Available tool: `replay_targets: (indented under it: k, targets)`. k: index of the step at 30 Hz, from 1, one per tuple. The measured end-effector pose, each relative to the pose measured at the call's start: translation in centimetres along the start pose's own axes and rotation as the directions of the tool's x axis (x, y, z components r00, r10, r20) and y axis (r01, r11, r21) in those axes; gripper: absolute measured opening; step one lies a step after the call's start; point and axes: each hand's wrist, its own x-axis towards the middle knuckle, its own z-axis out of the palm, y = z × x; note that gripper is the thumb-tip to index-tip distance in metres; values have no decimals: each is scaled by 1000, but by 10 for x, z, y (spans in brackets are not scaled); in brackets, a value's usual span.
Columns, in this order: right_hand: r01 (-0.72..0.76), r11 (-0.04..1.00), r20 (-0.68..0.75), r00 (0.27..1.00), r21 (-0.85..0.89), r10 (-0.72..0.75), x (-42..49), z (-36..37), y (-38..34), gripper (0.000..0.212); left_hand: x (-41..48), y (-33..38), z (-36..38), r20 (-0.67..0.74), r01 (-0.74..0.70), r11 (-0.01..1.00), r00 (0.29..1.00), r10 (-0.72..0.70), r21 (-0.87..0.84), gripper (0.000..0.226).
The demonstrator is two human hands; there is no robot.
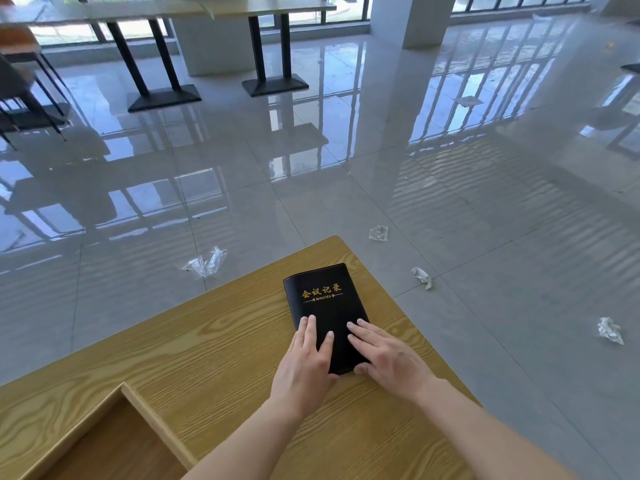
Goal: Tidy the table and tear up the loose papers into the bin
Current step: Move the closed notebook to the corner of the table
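Both hands lay flat with fingers spread, gripping nothing: the left hand (306, 358) and right hand (386, 358) pressed the near end of the black notebook (323, 306). Squaring it probably called for even pressure, sliding it on the table (214, 341). No loose papers or bin showed nearby.

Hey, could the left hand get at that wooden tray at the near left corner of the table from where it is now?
Probably yes. The left hand rests flat on the black notebook, and only bare table lies between it and the wooden tray.

Matt black leatherette notebook (323, 306) (gilt lettering), grained wooden table (207, 341), glossy tiled floor (450, 168)
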Motion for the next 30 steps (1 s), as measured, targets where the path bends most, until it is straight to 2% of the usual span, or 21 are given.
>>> replay_targets:
  k: [12, 30]
  targets:
    - [-52, 998, 44, 998, 38, 50, 38, -13, 38, 57, 51, 1, -3, 2, 35, 997, 999, -35, -72, 70]
    - [-82, 991, 65, 995, 105, 76, 54, -15, 52, 56, 67, 1, 2, 1, 71, 997, 997, -71, -40, 73]
